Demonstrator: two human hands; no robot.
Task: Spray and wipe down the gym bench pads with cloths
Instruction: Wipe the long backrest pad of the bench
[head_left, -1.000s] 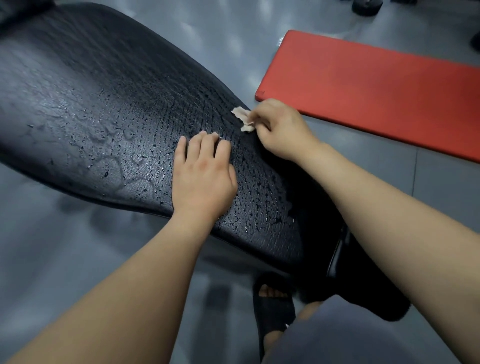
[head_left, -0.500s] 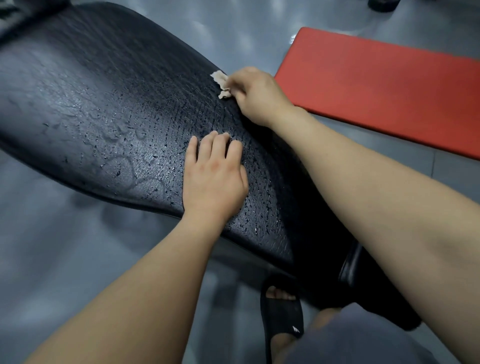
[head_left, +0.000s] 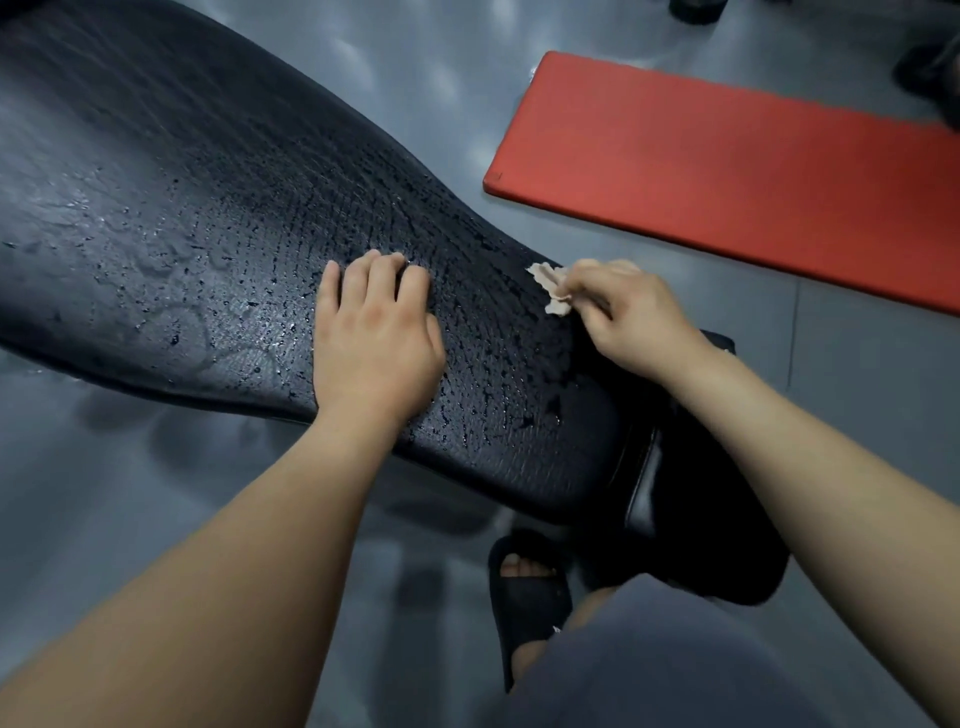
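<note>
A long black bench pad (head_left: 197, 218) runs from the upper left to the lower right, its textured surface covered with droplets and wet patches. My left hand (head_left: 376, 332) rests on the pad's near half, palm down, fingers slightly bent. My right hand (head_left: 628, 319) grips a small crumpled beige cloth (head_left: 551, 288) at the pad's far right edge, where the pad narrows. A second, smaller black pad (head_left: 691, 499) adjoins at the lower right.
A red mat (head_left: 727, 171) lies on the grey floor beyond the bench. My foot in a black sandal (head_left: 527, 592) stands below the pad's near end. Dark objects sit at the top right corner.
My right hand has pulled the cloth back along the pad's far edge toward me, after pushing it farther up half a second ago. My left hand stays pressed in place.
</note>
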